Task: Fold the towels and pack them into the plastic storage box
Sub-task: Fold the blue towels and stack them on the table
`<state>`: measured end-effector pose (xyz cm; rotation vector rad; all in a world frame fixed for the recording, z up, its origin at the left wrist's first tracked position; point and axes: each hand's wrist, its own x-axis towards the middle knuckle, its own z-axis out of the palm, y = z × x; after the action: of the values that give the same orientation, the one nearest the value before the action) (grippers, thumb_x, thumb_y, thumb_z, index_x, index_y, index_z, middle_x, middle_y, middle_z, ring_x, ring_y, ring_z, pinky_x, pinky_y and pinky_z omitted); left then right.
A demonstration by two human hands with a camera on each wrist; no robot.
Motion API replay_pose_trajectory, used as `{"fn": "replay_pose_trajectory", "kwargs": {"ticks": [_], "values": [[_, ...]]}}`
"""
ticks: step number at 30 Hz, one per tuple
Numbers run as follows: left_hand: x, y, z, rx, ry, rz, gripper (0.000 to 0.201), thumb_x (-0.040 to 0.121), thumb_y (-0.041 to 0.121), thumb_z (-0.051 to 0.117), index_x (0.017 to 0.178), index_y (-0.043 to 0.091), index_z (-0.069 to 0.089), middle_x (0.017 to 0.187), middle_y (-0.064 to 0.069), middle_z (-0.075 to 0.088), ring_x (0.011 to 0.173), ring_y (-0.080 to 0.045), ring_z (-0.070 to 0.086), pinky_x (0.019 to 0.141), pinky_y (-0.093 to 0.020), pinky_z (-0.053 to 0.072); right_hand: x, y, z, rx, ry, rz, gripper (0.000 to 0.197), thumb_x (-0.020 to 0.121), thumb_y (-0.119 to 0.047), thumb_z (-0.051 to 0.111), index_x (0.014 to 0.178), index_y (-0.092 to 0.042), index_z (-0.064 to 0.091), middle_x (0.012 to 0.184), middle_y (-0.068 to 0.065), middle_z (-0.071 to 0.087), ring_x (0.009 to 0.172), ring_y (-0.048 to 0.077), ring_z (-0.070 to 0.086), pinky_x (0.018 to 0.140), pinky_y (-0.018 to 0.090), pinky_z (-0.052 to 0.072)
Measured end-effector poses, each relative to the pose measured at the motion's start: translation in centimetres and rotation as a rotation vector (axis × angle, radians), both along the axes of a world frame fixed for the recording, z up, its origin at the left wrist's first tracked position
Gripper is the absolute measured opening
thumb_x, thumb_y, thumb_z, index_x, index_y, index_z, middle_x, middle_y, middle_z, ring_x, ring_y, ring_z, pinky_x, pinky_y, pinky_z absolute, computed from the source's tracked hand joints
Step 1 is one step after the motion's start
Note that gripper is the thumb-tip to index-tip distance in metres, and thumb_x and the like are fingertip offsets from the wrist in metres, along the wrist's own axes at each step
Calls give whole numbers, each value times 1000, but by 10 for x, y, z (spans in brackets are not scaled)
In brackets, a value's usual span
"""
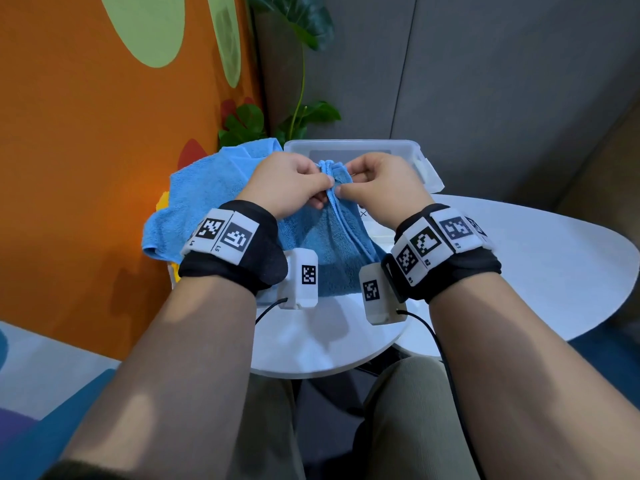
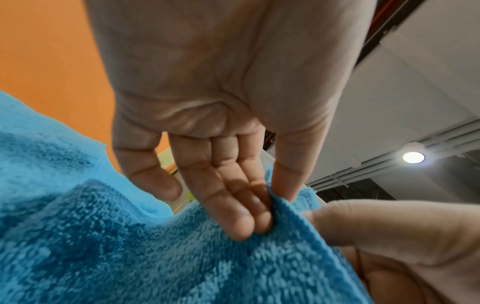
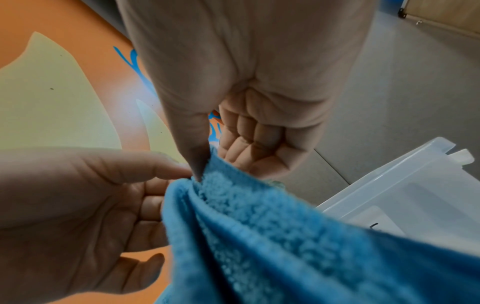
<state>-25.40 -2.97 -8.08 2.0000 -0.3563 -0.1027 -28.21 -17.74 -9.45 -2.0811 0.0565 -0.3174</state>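
Note:
I hold a blue towel [image 1: 332,244] up by its gathered top edge, just in front of the clear plastic storage box [image 1: 349,145]. My left hand [image 1: 322,188] pinches the edge between thumb and fingers [image 2: 259,218]; the towel [image 2: 155,257] hangs below it. My right hand [image 1: 349,192] pinches the same edge right beside it, thumb against curled fingers [image 3: 241,152], with the towel [image 3: 285,236] draping down. The two hands nearly touch. The towel's lower part rests on the white table [image 1: 329,341]. The box [image 3: 415,185] looks open; its inside is partly hidden by my hands.
A second blue towel [image 1: 207,188] lies crumpled at the left over something yellow [image 1: 162,202]. An orange wall [image 1: 86,168] stands close on the left, with a plant [image 1: 301,98] behind the box. Another white tabletop [image 1: 536,265] extends to the right.

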Motion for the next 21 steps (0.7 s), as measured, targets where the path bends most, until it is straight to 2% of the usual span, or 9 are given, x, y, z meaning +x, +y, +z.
{"fn": "replay_pose_trajectory", "kwargs": {"ticks": [3, 5, 7, 10, 12, 15, 18, 21], "values": [[3, 2, 1, 10, -32, 10, 25, 86, 9, 64, 62, 12, 60, 61, -3, 66, 49, -6, 62, 48, -10, 43, 1, 0, 1, 6, -9, -7, 17, 77, -17, 74, 78, -27, 61, 78, -3, 69, 71, 10, 63, 71, 29, 53], [7, 3, 0, 7, -46, 6, 20, 84, 9, 65, 64, 10, 62, 63, -4, 67, 55, -11, 65, 63, -20, 54, 2, -1, 3, 10, -10, -24, 15, 79, -18, 72, 77, -27, 60, 78, -3, 68, 73, 12, 64, 72, 31, 55], [8, 3, -1, 24, -59, -10, 15, 84, 10, 66, 69, 5, 65, 67, -7, 69, 61, -15, 66, 73, -27, 57, 3, -2, 4, -28, -27, -64, 16, 79, -20, 72, 76, -27, 58, 76, -5, 66, 71, 11, 63, 71, 30, 55], [5, 0, 0, 34, -71, -45, 14, 84, 10, 67, 73, 2, 66, 71, -10, 70, 64, -16, 67, 74, -27, 57, 4, -1, 4, -72, -62, -103, 18, 77, -20, 72, 72, -27, 56, 71, -7, 64, 65, 9, 59, 67, 29, 53], [5, -1, 1, 41, -85, -50, 16, 84, 11, 68, 69, 6, 64, 72, -9, 70, 64, -16, 67, 72, -25, 56, 4, 0, 5, -66, -50, -92, 16, 76, -19, 70, 71, -28, 57, 69, -7, 64, 65, 10, 60, 70, 32, 55], [6, -1, 0, 42, -92, -38, 16, 85, 13, 68, 71, 6, 64, 75, -11, 71, 69, -19, 69, 75, -28, 56, 3, 1, 8, -13, -5, -44, 10, 79, -21, 65, 71, -28, 65, 77, -3, 70, 79, 17, 68, 80, 41, 56], [8, -1, -2, 40, -102, -16, 17, 85, 14, 68, 69, 8, 64, 75, -11, 72, 74, -23, 71, 82, -33, 58, 1, 1, 11, 6, 19, 1, 20, 84, -17, 55, 75, -27, 70, 82, 0, 73, 83, 19, 70, 83, 43, 56], [7, -2, -2, -6, -82, -16, 20, 84, 22, 71, 72, 6, 69, 74, -8, 73, 75, -22, 72, 85, -35, 57, -3, 2, 13, 5, -7, 4, 14, 85, -16, 63, 81, -26, 72, 79, 0, 73, 76, 13, 69, 79, 43, 57]]}}
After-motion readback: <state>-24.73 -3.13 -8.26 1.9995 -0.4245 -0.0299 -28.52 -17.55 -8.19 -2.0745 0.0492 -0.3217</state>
